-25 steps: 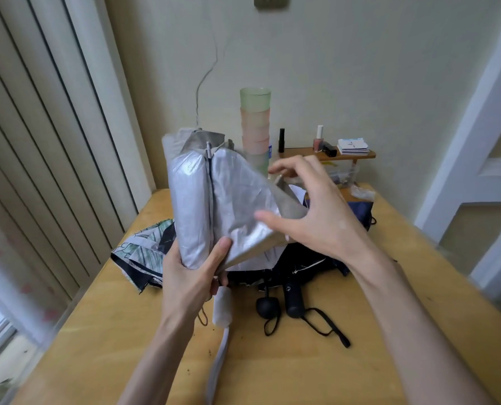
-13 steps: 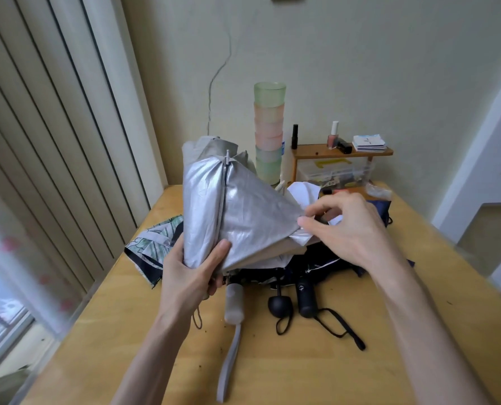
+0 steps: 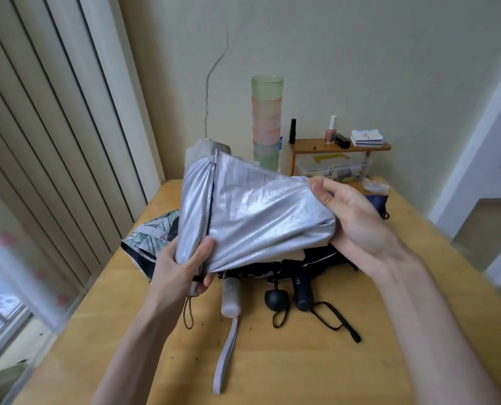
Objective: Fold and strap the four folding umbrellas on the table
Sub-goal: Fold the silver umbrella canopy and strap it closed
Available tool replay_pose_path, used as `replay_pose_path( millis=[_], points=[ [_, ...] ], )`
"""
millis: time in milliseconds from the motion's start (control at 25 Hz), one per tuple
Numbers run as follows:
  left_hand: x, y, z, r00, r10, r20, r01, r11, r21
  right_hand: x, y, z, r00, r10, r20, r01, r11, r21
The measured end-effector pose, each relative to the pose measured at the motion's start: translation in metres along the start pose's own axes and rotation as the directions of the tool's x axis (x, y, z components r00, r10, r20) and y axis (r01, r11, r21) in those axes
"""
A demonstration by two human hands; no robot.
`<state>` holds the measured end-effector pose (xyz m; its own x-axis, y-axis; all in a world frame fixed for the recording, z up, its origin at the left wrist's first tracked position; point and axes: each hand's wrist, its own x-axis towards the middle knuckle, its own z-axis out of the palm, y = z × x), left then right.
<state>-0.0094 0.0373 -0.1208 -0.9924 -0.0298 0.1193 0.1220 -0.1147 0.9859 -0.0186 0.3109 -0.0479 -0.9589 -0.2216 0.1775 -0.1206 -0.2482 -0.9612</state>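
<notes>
umbrellas: I count four by their handles, one held up and three lying on the table (image 3: 272,369).
floral umbrella (image 3: 152,232): one, canopy loose, lying toward the table's left side.
left hand (image 3: 179,267): fingers curled round the gathered lower end of the silver umbrella (image 3: 252,211), thumb pressed onto the fabric.
silver umbrella: one, held above the middle of the table between both hands, one panel stretched taut.
pale handle (image 3: 230,296): one, on the table just beside the left hand, its strap trailing toward me.
black handles: two, a round handle (image 3: 277,299) and a cylindrical handle (image 3: 303,293), side by side, with dark canopies heaped behind them.
right hand (image 3: 357,226): thumb and fingers pinching the taut panel's right edge.
cup stack (image 3: 266,121): one, pastel; I cannot count the cups.
wooden shelf (image 3: 339,147): one, against the wall, holding small bottles.
surface: yellow wood.
room: vertical blinds (image 3: 53,141) on the left, a cracked pale wall, a white door frame (image 3: 482,141) on the right.
</notes>
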Motion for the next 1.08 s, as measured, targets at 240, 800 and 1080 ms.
replay_pose_path(
  millis=[240,800,1080],
  points=[
    [0.001,0.001,0.003,0.996,-0.008,-0.094,-0.002,0.995,-0.101,-0.003,0.0,-0.004,0.983,-0.094,0.158,0.15,0.91,-0.388],
    [0.001,0.001,0.007,0.972,0.039,-0.233,-0.058,0.995,-0.077,-0.007,-0.011,-0.002,0.977,-0.196,0.089,0.215,0.881,-0.421],
    [-0.002,-0.005,0.022,0.923,0.052,-0.382,-0.119,0.981,-0.154,0.007,0.013,-0.011,0.984,-0.179,0.017,0.142,0.717,-0.682]
  ],
)
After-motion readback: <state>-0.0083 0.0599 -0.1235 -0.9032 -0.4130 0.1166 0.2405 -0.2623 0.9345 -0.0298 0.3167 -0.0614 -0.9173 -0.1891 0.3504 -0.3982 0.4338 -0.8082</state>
